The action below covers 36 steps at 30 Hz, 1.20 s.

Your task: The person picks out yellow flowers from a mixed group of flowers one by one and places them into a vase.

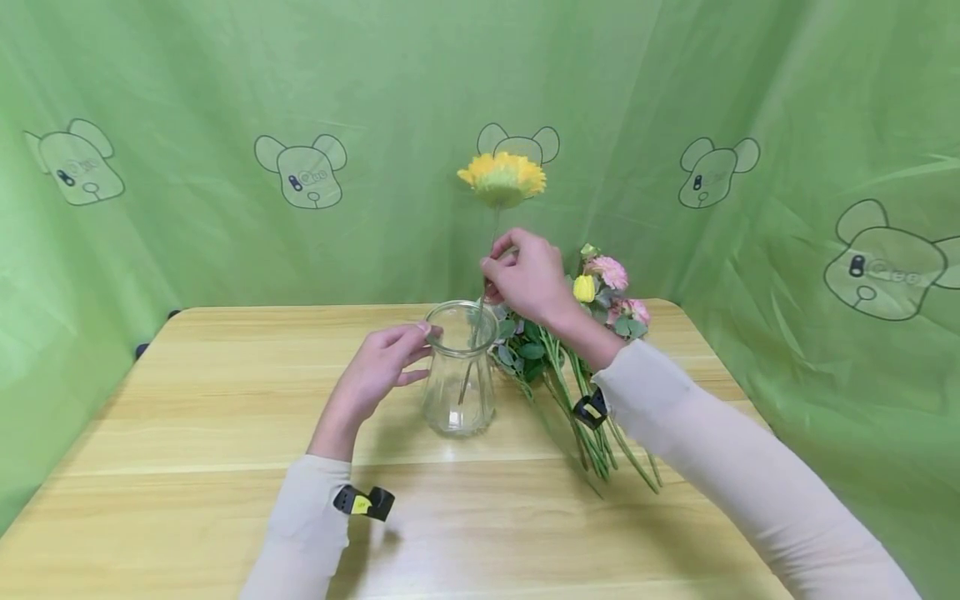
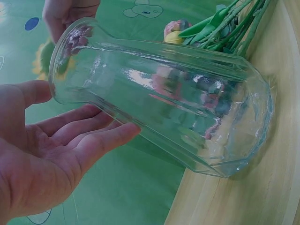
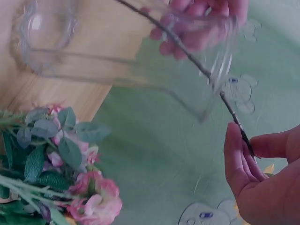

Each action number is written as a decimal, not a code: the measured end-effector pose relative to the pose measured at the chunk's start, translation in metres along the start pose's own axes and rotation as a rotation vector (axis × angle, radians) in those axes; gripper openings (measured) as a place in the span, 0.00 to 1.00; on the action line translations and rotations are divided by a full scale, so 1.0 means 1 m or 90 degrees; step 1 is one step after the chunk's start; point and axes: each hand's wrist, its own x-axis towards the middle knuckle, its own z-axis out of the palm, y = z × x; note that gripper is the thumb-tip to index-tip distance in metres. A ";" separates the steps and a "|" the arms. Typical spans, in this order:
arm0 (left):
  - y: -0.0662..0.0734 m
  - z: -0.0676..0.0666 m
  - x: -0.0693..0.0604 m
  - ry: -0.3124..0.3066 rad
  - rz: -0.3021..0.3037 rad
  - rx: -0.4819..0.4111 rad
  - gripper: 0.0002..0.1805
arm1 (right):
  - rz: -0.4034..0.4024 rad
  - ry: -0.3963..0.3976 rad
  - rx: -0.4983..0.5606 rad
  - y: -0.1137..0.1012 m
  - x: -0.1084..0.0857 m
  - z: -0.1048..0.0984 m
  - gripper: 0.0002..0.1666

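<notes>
A yellow flower (image 1: 504, 179) is held bloom up above a clear glass vase (image 1: 444, 387), its dark stem slanting down through the mouth so that the lower end lies inside. Whether the stem touches the glass base, I cannot tell. The right hand (image 1: 528, 275) pinches the stem between thumb and fingers, a little below the bloom and above the rim. The left hand (image 1: 384, 362) has its thumb at the rim and its fingers spread, nearly straight, along the outer wall of the vase, which stands upright.

Just right of the vase lies a bunch of flowers (image 1: 531, 351): pink blooms (image 1: 609, 272), 1 yellow bud (image 1: 584, 288), dark leaves and green stems (image 1: 592, 433) pointing toward the person. All this rests on a wood-grained tabletop (image 1: 225, 400). The person's 2 pale sleeves (image 1: 720, 450) reach in from the near side, with a black band (image 1: 591, 408) at each wrist. Behind hangs a green curtain (image 1: 405, 75) printed with 5 outlined bear heads (image 1: 303, 171) in the head view.
</notes>
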 end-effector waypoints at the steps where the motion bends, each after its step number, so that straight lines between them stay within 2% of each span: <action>1: 0.000 0.000 0.000 0.000 0.001 0.001 0.28 | -0.008 -0.006 -0.006 -0.001 -0.002 0.003 0.10; 20: 0.002 -0.002 0.000 -0.012 0.013 -0.005 0.29 | -0.051 -0.106 -0.146 -0.017 -0.020 0.036 0.05; 27: 0.002 -0.001 0.000 -0.011 0.009 -0.005 0.31 | -0.065 -0.115 -0.186 -0.015 -0.021 0.041 0.06; 36: 0.003 0.000 -0.001 -0.007 0.005 -0.017 0.31 | -0.069 -0.142 -0.206 -0.010 -0.021 0.045 0.06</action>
